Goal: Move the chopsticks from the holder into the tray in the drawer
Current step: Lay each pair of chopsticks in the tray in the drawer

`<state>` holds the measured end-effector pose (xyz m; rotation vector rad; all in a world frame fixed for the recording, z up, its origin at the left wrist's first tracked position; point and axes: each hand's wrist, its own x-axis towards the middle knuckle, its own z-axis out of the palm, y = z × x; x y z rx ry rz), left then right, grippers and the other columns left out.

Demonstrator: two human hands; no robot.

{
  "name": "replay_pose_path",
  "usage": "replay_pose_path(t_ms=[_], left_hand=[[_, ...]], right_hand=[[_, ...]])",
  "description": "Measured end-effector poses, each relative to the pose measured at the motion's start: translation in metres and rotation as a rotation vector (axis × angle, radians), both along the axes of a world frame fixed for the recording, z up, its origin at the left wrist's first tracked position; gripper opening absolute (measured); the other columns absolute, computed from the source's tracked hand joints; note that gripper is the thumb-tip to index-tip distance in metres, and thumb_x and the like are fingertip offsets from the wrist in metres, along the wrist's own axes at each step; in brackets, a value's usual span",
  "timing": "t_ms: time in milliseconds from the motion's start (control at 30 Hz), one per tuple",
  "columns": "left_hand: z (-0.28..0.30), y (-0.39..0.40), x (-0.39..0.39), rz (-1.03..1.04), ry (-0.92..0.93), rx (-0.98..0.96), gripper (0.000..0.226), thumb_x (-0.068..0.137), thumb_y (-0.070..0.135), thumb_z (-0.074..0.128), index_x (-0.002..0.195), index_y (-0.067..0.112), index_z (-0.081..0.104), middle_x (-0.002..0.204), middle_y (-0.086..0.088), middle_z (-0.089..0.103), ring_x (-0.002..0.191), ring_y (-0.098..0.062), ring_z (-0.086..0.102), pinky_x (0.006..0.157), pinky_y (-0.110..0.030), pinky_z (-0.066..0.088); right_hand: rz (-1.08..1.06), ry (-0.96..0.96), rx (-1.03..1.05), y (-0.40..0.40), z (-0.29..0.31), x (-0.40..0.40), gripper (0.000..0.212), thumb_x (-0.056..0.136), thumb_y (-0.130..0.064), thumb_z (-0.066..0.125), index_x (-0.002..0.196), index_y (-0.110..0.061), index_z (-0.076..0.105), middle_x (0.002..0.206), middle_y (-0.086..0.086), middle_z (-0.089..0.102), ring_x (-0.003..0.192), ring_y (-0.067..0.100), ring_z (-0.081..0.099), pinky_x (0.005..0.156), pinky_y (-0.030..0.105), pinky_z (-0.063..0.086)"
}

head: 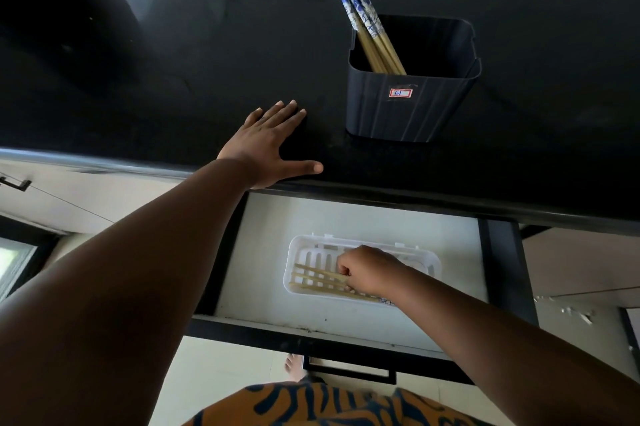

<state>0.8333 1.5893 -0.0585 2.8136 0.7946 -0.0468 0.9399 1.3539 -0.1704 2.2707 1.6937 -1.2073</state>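
— Where are my hands?
— Right hand is fisted around chopsticks lying in the tray; left hand rests flat and empty on the surface.
— The rest?
— Standing in the holder. They look light, stiff and slick; I'd pinch them mid-shaft.

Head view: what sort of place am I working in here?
Most likely a home kitchen: a dark stone-like countertop, a black holder of blue-patterned chopsticks on it, and an open drawer below with a white slotted tray taking more chopsticks.
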Motion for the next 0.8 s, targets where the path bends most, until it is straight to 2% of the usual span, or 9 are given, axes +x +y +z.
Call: replay_pose_path(t_ms=[167,267,367,467,533,633,800], left_hand=[[0.002,-0.002,0.000,-0.004,0.007,-0.004,0.119,0.059,0.100,0.022,0.155,0.032,0.007,0.164,0.007,0.001,0.149,-0.010,-0.007,0.118,-0.034,-0.007],[0.003,-0.002,0.000,-0.002,0.010,-0.011,0.119,0.058,0.100,0.021,0.155,0.032,0.007,0.164,0.006,0.001,0.149,-0.011,-0.007,0.119,-0.035,-0.007],[0.003,-0.002,0.000,-0.004,0.009,-0.005,0.119,0.058,0.100,0.022,0.155,0.032,0.008,0.164,0.006,0.002,0.149,-0.011,-0.006,0.119,-0.035,-0.006],[0.003,-0.002,0.000,-0.006,-0.001,-0.003,0.119,0.058,0.100,0.022,0.155,0.032,0.009,0.164,0.006,0.003,0.149,-0.010,-0.006,0.118,-0.033,-0.007],[0.003,-0.002,0.000,-0.005,-0.008,-0.004,0.119,0.059,0.100,0.023,0.155,0.031,0.009,0.164,0.006,0.003,0.149,-0.010,-0.006,0.117,-0.033,-0.008],[0.002,-0.001,0.000,-0.004,-0.005,-0.001,0.119,0.059,0.100,0.022,0.155,0.032,0.008,0.164,0.006,0.002,0.149,-0.010,-0.006,0.116,-0.032,-0.008],[0.003,-0.002,0.000,0.000,-0.008,-0.010,0.120,0.057,0.101,0.021,0.155,0.033,0.009,0.164,0.006,0.003,0.149,-0.011,-0.006,0.118,-0.034,-0.007]], right_hand=[[0.066,-0.018,-0.015,-0.004,0.000,-0.005,0.024,0.082,-0.001,0.052,0.084,-0.022,0.063,0.092,-0.002,0.065,0.081,0.020,0.061,0.056,0.025,0.039],[0.053,-0.016,-0.006,-0.006,-0.003,-0.004,0.026,0.083,-0.003,0.050,0.096,-0.020,0.064,0.096,-0.001,0.064,0.085,0.020,0.061,0.059,0.027,0.041],[-0.008,0.002,0.043,-0.008,-0.007,-0.001,0.025,0.085,-0.007,0.053,0.104,-0.022,0.061,0.096,-0.005,0.058,0.086,0.018,0.056,0.057,0.024,0.037],[-0.033,-0.020,0.097,-0.008,-0.007,0.000,0.016,0.085,-0.010,0.059,0.098,-0.020,0.060,0.098,-0.001,0.058,0.086,0.020,0.057,0.064,0.029,0.044],[-0.037,-0.024,0.096,-0.008,-0.007,-0.001,0.011,0.083,-0.011,0.060,0.091,-0.019,0.060,0.096,-0.001,0.059,0.084,0.020,0.057,0.060,0.027,0.041],[-0.033,-0.037,0.100,-0.010,-0.005,-0.002,0.012,0.084,-0.006,0.058,0.090,-0.017,0.060,0.097,0.000,0.057,0.083,0.020,0.058,0.055,0.025,0.036],[-0.081,-0.119,0.091,-0.010,0.016,-0.001,0.028,0.084,0.004,0.046,0.104,-0.008,0.062,0.108,0.010,0.064,0.095,0.027,0.062,0.067,0.032,0.047]])
